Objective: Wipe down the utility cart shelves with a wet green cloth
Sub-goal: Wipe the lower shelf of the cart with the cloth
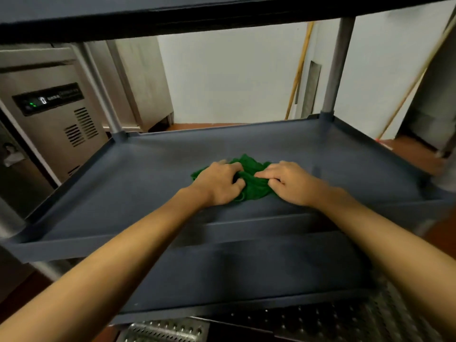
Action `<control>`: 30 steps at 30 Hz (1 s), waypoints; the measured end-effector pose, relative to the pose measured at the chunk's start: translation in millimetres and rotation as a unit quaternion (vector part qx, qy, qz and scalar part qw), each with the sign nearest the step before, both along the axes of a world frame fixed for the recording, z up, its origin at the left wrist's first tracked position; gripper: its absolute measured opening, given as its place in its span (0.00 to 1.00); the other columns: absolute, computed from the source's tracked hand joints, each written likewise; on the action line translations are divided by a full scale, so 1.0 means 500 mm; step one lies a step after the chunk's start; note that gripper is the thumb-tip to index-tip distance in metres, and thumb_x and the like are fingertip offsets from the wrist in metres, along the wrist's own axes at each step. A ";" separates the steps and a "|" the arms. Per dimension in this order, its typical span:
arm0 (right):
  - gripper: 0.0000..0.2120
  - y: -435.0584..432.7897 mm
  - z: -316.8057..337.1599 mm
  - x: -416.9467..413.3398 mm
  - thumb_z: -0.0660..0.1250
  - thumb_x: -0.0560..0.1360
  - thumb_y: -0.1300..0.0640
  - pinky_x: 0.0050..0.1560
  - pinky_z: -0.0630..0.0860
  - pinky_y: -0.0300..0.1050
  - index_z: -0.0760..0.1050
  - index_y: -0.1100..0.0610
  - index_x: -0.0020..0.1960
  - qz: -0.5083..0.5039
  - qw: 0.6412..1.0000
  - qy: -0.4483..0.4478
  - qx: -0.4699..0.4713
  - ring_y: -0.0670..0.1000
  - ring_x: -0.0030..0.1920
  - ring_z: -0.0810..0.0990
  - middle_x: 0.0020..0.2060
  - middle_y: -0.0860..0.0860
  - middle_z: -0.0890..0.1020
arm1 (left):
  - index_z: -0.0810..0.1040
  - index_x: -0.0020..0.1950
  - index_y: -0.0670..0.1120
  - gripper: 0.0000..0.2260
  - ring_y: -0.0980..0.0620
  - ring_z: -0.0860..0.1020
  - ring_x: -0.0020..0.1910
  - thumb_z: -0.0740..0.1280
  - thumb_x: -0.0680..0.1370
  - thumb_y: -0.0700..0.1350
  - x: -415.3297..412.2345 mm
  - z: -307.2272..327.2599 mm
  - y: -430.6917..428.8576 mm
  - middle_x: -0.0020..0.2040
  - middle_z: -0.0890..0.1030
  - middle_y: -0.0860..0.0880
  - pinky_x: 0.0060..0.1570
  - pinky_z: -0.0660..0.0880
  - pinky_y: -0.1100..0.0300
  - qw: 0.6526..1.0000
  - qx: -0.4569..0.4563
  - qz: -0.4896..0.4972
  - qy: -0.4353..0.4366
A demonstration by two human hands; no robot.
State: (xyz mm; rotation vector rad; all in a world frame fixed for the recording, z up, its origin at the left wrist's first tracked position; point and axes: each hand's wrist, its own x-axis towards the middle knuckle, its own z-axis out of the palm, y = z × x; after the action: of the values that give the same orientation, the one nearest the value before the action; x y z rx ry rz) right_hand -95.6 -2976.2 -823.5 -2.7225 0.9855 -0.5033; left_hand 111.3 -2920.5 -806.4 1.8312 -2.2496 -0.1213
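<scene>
A crumpled green cloth (pixel 251 180) lies near the middle of the dark blue middle shelf (pixel 123 188) of the utility cart. My left hand (pixel 219 182) grips the cloth's left side with curled fingers. My right hand (pixel 287 181) pinches its right side. Both forearms reach in over the shelf's front rim. The top shelf (pixel 172 13) hangs overhead, and the lower shelf (pixel 246 272) shows beneath.
Grey posts (pixel 336 67) stand at the shelf's back corners. A stainless steel appliance (pixel 54 114) with a control panel sits to the left. Wooden handles (pixel 299 67) lean against the white wall behind. A perforated metal grate (pixel 345 317) lies under the cart.
</scene>
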 end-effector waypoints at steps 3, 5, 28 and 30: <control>0.21 -0.016 -0.012 -0.050 0.55 0.78 0.61 0.56 0.65 0.41 0.77 0.55 0.67 -0.026 1.000 0.002 -0.017 0.57 0.52 0.78 0.55 0.55 0.82 | 0.77 0.57 0.47 0.10 0.40 0.76 0.53 0.62 0.79 0.49 -0.041 -0.002 -0.035 0.48 0.74 0.45 0.55 0.74 0.47 1.000 0.000 -0.026 0.012; 0.20 -0.023 -0.013 -0.087 0.56 0.79 0.62 0.54 0.65 0.41 0.77 0.55 0.67 -0.048 0.999 -0.001 -0.023 0.58 0.50 0.78 0.54 0.56 0.83 | 0.77 0.57 0.48 0.09 0.41 0.76 0.53 0.63 0.80 0.48 -0.069 -0.006 -0.055 0.48 0.74 0.46 0.55 0.73 0.48 0.999 -0.002 -0.049 0.023; 0.41 0.022 -0.004 -0.298 0.54 0.67 0.22 0.69 0.63 0.59 0.60 0.39 0.75 -0.341 0.936 0.079 0.043 0.58 0.69 0.61 0.66 0.48 0.66 | 0.77 0.64 0.48 0.13 0.49 0.73 0.51 0.66 0.80 0.47 -0.314 -0.018 -0.149 0.52 0.74 0.47 0.53 0.69 0.56 0.971 -0.007 -0.225 0.087; 0.44 0.010 -0.006 -0.284 0.55 0.66 0.22 0.70 0.62 0.59 0.56 0.40 0.77 -0.342 0.932 0.114 0.042 0.59 0.69 0.60 0.67 0.51 0.63 | 0.76 0.65 0.47 0.13 0.48 0.73 0.52 0.66 0.81 0.47 -0.299 -0.014 -0.149 0.53 0.75 0.47 0.53 0.71 0.53 0.973 -0.027 -0.228 0.039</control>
State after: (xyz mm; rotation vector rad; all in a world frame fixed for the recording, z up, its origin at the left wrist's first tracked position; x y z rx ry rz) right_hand -237.8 -2971.2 -826.2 -2.3317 1.9808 -0.2267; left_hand -38.4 -2994.8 -813.5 1.2302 -2.5452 -0.2039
